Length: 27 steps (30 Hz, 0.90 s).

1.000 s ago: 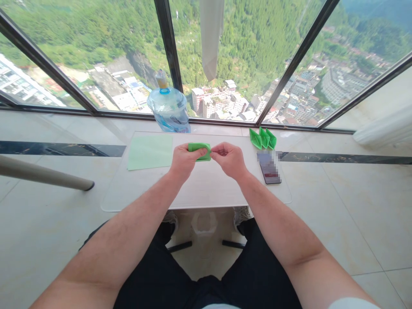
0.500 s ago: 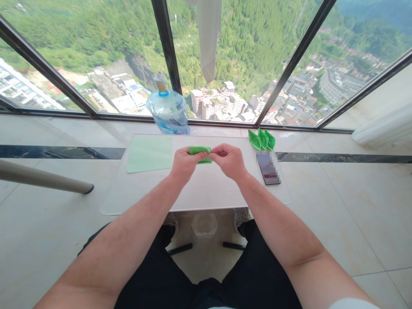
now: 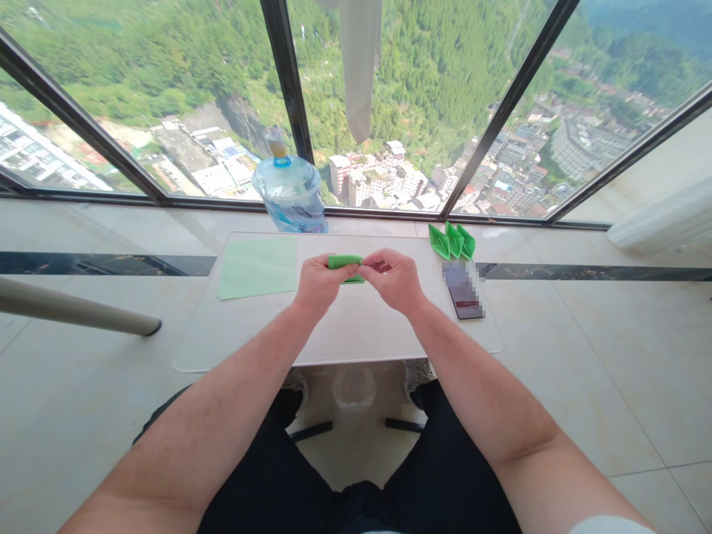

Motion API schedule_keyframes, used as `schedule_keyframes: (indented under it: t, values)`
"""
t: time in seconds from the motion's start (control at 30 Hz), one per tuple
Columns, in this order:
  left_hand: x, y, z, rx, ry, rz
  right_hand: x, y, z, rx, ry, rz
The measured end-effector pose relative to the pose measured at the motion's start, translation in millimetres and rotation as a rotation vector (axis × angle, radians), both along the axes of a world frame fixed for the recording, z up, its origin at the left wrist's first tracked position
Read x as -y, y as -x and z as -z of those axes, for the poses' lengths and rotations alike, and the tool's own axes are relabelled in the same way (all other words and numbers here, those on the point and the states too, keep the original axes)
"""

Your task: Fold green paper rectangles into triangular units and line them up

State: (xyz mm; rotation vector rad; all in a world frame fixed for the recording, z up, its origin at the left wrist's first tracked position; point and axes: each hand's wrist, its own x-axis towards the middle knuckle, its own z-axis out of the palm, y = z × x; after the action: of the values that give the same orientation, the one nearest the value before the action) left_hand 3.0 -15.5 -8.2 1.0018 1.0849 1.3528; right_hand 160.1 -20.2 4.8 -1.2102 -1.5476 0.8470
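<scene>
A folded piece of green paper (image 3: 343, 261) is held between my two hands above the low white table (image 3: 356, 334). My left hand (image 3: 320, 282) grips it from the left, its thumb laid across the front. At the right end of the paper, my right hand (image 3: 396, 280) pinches the edge between thumb and fingertips. Part of the paper is hidden behind the left thumb and the fingers. Flat sheets of pale green paper (image 3: 259, 267) lie to the left on the table. Several folded green paper shapes (image 3: 452, 242) stand at the table's far right corner.
A phone (image 3: 464, 291) lies on the right side of the table. Beyond the far edge stands a large clear water bottle (image 3: 290, 191), by the window. A beige pole (image 3: 78, 308) lies to the left. My legs are at the near edge.
The green paper has tilted slightly in my hands, and its top face looks narrower. Both hands stay in nearly the same place, still gripping it.
</scene>
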Motion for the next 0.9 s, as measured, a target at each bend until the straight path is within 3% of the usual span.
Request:
schedule_keyframes:
  t: [0.53,0.9]
  values:
    - [6,-2,-10.3,-0.039,0.018,0.074,-3,-3,-0.4,-0.018,-0.049,-0.023]
    - [4,1,2.6,-0.419,-0.076,0.118,-8,-2,1.1,0.091,-0.016,-0.125]
